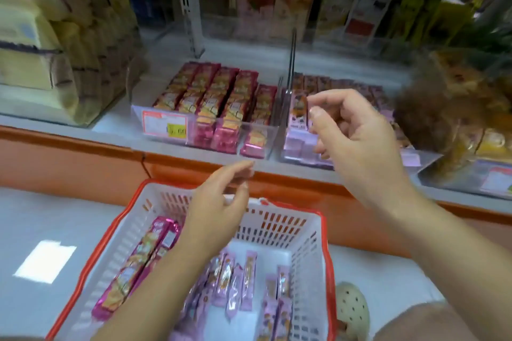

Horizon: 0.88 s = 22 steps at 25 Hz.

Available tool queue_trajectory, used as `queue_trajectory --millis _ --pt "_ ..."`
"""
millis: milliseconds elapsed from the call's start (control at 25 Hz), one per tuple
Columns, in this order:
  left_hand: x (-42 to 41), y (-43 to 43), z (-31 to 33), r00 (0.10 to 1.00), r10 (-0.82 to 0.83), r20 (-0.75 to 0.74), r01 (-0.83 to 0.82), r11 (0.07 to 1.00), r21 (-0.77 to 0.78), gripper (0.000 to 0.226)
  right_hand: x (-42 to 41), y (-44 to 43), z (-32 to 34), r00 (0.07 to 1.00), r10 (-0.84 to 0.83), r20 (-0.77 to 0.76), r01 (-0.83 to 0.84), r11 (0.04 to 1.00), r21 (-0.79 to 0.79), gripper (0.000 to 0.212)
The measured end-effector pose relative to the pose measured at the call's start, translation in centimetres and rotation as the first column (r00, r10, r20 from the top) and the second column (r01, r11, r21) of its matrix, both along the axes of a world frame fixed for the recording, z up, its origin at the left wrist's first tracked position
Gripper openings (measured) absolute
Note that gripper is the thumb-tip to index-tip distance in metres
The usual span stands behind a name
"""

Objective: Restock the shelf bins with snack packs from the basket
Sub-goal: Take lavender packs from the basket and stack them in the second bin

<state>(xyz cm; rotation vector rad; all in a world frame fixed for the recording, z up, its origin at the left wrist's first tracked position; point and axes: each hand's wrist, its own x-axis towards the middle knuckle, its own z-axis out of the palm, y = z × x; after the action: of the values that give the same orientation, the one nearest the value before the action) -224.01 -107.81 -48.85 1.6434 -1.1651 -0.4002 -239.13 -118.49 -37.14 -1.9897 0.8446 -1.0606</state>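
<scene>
Snack packs (248, 279) in basket (277, 227), below hands (219, 202)

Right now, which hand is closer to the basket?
Left. The left hand hovers just above the basket, over its far wall. The right hand is higher, up at the shelf by the pale pink packs, past the basket's far rim.

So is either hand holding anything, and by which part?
The left hand holds nothing. The right hand has its thumb at the edge of a lilac pack in the bin; whether it pinches cannot be told.
</scene>
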Motion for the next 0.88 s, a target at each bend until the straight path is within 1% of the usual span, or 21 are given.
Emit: queue_trajectory --millis 40,80,120,160,200,240,280,320,360,440,480,520,560,600,640,680,720,760,800,840,880 --pt "0.4 0.9 -2.5 0.997 -0.009 -0.082 0.020 0.991 0.134 0.039 0.4 1.4 -1.7 0.997 0.038 -0.072 -0.036 0.999 0.020 0.013" --pt "0.8 2.0 -5.1 0.987 -0.008 -0.162 0.053 0.961 0.271 0.038 0.9 2.4 -4.2 0.980 0.062 -0.188 -0.054 0.997 0.046 0.013" --pt "1.1 2.9 -7.6 0.975 0.001 -0.221 0.087 0.917 0.389 0.035 1.2 3.1 -7.3 0.934 0.092 -0.346 -0.067 0.994 0.084 0.015" --pt "1.2 4.0 -9.8 0.965 0.014 -0.261 0.119 0.865 0.488 0.034 1.5 3.8 -10.7 0.838 0.145 -0.526 -0.074 0.985 0.153 0.019" --pt "1.3 4.7 -11.6 0.954 0.025 -0.297 0.151 0.819 0.554 0.033 1.5 4.1 -14.2 0.701 0.231 -0.675 -0.062 0.962 0.264 0.027" --pt "1.4 5.4 -12.8 0.946 0.026 -0.324 0.183 0.782 0.596 0.032 1.3 4.4 -17.6 0.559 0.336 -0.758 -0.025 0.921 0.389 0.035" --pt "1.3 5.8 -13.9 0.939 0.023 -0.343 0.209 0.754 0.623 0.033 0.9 4.7 -21.0 0.435 0.433 -0.790 0.036 0.868 0.495 0.041" --pt "1.3 6.1 -14.6 0.939 0.011 -0.344 0.230 0.724 0.651 0.033 0.4 5.2 -23.7 0.341 0.490 -0.802 0.106 0.828 0.551 0.045" --pt "1.4 6.3 -15.3 0.942 -0.015 -0.336 0.252 0.694 0.675 0.034 -0.1 5.8 -26.6 0.269 0.514 -0.815 0.155 0.812 0.563 0.046" --pt "1.5 6.8 -16.0 0.943 -0.063 -0.326 0.290 0.632 0.718 0.035 -0.9 7.2 -30.8 0.148 0.495 -0.856 0.186 0.836 0.516 0.044" --pt "1.5 7.0 -16.0 0.939 -0.069 -0.337 0.307 0.607 0.733 0.035 -1.1 8.0 -32.4 0.076 0.511 -0.856 0.188 0.836 0.515 0.043" --pt "1.6 7.1 -16.0 0.934 -0.066 -0.351 0.321 0.586 0.744 0.035 -1.2 8.6 -33.4 0.025 0.525 -0.851 0.169 0.837 0.521 0.042" --pt "1.7 7.3 -16.0 0.929 -0.056 -0.365 0.331 0.565 0.756 0.035 -0.8 8.9 -33.6 -0.023 0.544 -0.839 0.142 0.832 0.536 0.037" --pt "1.8 7.4 -16.1 0.925 -0.046 -0.376 0.338 0.551 0.763 0.037 -0.4 8.9 -33.4 -0.035 0.549 -0.835 0.130 0.831 0.541 0.028" --pt "2.0 7.7 -16.3 0.919 -0.036 -0.392 0.349 0.535 0.769 0.038 0.0 8.6 -32.9 0.026 0.547 -0.837 0.117 0.830 0.546 0.015" --pt "2.1 7.9 -16.6 0.912 -0.027 -0.410 0.362 0.525 0.770 0.040 0.2 8.2 -32.0 0.171 0.551 -0.817 0.153 0.804 0.575 0.011" --pt "2.1 8.2 -16.7 0.900 -0.008 -0.436 0.376 0.519 0.767 0.041 0.4 7.7 -31.5 0.340 0.541 -0.769 0.195 0.760 0.620 0.024" --pt "2.3 8.3 -16.8 0.884 0.015 -0.468 0.390 0.529 0.754 0.044 0.7 7.0 -30.8 0.508 0.519 -0.687 0.228 0.688 0.689 0.034" --pt "2.3 8.3 -16.7 0.863 0.036 -0.504 0.406 0.544 0.735 0.048 1.0 6.3 -29.9 0.649 0.478 -0.591 0.222 0.625 0.749 0.039" --pt "2.4 8.3 -16.5 0.843 0.047 -0.536 0.420 0.566 0.710 0.054 1.2 5.6 -28.9 0.730 0.445 -0.518 0.215 0.570 0.793 0.038" --pt "2.4 8.2 -16.1 0.826 0.037 -0.563 0.441 0.581 0.685 0.059 1.4 5.2 -27.9 0.791 0.424 -0.442 0.189 0.517 0.835 0.034"
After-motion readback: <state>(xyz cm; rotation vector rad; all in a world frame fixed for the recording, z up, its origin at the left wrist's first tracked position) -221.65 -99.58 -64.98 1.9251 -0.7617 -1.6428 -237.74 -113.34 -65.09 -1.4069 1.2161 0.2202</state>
